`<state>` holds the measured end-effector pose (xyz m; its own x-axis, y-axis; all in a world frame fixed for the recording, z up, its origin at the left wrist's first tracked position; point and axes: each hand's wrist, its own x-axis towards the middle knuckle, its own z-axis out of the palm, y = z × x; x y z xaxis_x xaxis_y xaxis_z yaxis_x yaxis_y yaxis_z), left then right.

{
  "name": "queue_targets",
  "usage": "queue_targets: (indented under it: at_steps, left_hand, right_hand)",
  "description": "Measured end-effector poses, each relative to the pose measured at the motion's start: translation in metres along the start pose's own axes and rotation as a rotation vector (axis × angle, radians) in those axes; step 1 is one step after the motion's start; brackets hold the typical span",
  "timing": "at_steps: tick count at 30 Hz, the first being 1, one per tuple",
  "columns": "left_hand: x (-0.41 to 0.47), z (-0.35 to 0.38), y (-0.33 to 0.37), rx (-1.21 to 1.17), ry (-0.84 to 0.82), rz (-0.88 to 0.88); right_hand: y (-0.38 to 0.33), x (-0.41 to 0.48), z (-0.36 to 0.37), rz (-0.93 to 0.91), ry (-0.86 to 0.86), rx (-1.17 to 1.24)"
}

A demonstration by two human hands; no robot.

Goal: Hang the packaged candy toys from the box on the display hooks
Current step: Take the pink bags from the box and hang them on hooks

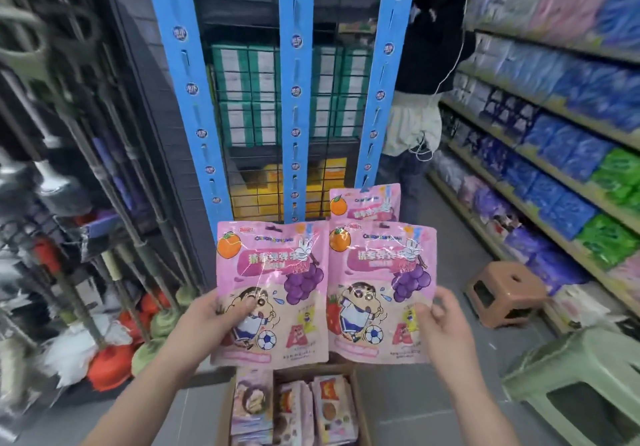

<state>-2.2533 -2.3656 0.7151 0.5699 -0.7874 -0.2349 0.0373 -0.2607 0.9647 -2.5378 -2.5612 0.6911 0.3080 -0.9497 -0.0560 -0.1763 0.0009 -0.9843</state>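
Note:
My left hand grips a pink candy toy packet by its lower left side. My right hand pinches a second, matching pink packet at its lower right edge. Both packets are upright, side by side, with a cartoon boy, grapes and an orange printed on them. A third pink packet hangs behind them, low on the right blue display strip. Below my hands stands the open cardboard box with several more packets on edge inside.
Three blue hanging strips, such as the middle strip, run down a wire rack of green and yellow boxes. Mops and brooms crowd the left. A person stands at the right shelves. A brown stool and green stool sit on the floor.

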Motion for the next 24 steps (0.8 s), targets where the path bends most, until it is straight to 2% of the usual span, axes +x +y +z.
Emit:
queue_targets:
  at_steps: [5, 17, 24]
  left_hand:
    - [0.013, 0.021, 0.006, 0.020, 0.046, 0.042]
    - [0.057, 0.029, 0.060, 0.040, -0.026, 0.085]
    - [0.086, 0.034, 0.082, 0.018, -0.016, 0.132]
  right_hand:
    - [-0.004, 0.026, -0.011, -0.043, 0.017, 0.031]
    - [-0.049, 0.083, -0.004, -0.130, 0.082, 0.038]
    - [-0.071, 0.124, -0.002, -0.151, 0.059, 0.019]
